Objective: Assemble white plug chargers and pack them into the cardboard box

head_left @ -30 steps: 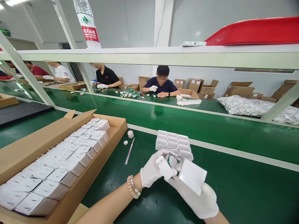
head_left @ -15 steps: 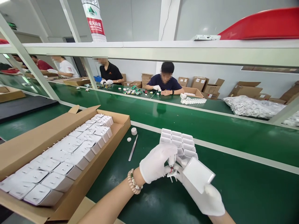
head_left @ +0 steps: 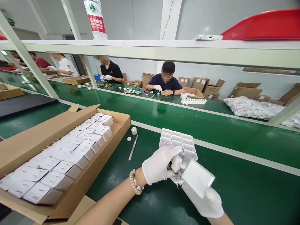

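Note:
My left hand (head_left: 160,164), white-gloved with a bead bracelet at the wrist, is closed around a small wired part, mostly hidden by its fingers. Red and dark wires (head_left: 177,175) run from it to a white plug plate (head_left: 177,180) with pins pointing down. A white plastic case (head_left: 198,178) is gripped in my right hand (head_left: 206,201), thumb along its lower edge. The right fingertips also reach past the case and touch the wired part. Just behind the hands, a block of open white cases (head_left: 177,137) stands in rows on the green bench.
Left of the hands are tweezers (head_left: 133,147), a small white roll (head_left: 134,131) and a white cap (head_left: 129,139). A cardboard box (head_left: 117,137) holds rows of finished-looking white cases (head_left: 70,147). A shelf (head_left: 150,51) crosses overhead; co-workers sit across the green belt (head_left: 150,104).
The wired part has turned up between my hands, with its wires and plug plate lower and further right. The left fingers have shifted around it. The case stays in my right hand.

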Tool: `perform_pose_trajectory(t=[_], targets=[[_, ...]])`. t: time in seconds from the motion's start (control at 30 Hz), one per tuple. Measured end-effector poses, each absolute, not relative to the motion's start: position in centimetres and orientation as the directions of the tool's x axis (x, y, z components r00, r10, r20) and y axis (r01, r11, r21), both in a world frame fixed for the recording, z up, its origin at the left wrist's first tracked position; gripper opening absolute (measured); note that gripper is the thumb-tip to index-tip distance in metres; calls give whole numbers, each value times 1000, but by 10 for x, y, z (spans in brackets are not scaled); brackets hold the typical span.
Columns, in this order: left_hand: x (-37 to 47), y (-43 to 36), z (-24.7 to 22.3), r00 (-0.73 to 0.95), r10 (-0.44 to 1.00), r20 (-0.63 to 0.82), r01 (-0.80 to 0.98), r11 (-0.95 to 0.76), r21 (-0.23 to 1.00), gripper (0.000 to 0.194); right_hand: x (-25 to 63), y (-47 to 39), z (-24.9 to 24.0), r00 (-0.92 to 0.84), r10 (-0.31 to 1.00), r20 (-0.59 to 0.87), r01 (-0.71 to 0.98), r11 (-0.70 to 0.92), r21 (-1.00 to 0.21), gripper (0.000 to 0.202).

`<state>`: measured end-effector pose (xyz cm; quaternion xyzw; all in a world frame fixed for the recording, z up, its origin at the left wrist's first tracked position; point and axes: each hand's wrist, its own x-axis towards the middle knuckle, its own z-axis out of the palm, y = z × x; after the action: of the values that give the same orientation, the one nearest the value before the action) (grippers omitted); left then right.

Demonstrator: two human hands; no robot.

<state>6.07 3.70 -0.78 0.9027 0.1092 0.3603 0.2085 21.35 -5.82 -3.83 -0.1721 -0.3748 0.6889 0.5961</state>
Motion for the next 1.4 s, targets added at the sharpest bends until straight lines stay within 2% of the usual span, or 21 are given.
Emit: perform_pose_trajectory(t=[0.17, 0.37, 0.57, 0.77, 0.87, 0.93, 1.0, 1.07, 1.17, 1.27, 1.4], targets=[[62, 35, -3, 725, 374, 579, 77, -879, 471, 86, 211, -60, -32, -206, 964, 166, -708, -30, -705, 63], [63, 38, -4, 717, 333, 613, 76, -911, 406, 83, 207, -62, -25, -185, 969, 163, -730, -24, -683, 60], [63, 37, -5, 723, 337, 603, 78, -907, 414, 81, 205, -60, -24, -178, 969, 169, -741, -19, -671, 60], [65, 35, 8, 774, 254, 580, 8, -920, 393, 63, 213, -63, -34, -202, 973, 114, -727, -71, -683, 59], [61, 35, 11, 744, 282, 605, -84, -860, 504, 64, 221, -63, -33, -232, 965, 120, -741, -95, -665, 59], [58, 33, 12, 668, 454, 590, -99, -731, 675, 67, 226, -62, -29, -242, 959, 150, -721, -74, -689, 62], [54, 32, 14, 566, 656, 500, -126, -530, 838, 70, 230, -61, -22, -229, 961, 152, -616, -22, -787, 63], [51, 32, 17, 524, 751, 402, -173, -369, 913, 69, 231, -60, -15, -169, 975, 145, -424, 61, -903, 65], [49, 34, 19, 560, 735, 382, -271, -274, 923, 65, 230, -60, -10, -100, 983, 156, -196, 134, -971, 68], [50, 36, 17, 611, 699, 372, -340, -192, 921, 65, 228, -60, -9, -116, 978, 175, -100, 164, -981, 65], [52, 34, 14, 643, 674, 364, -345, -169, 923, 63, 227, -58, -8, -90, 972, 216, 62, 222, -973, 58]])
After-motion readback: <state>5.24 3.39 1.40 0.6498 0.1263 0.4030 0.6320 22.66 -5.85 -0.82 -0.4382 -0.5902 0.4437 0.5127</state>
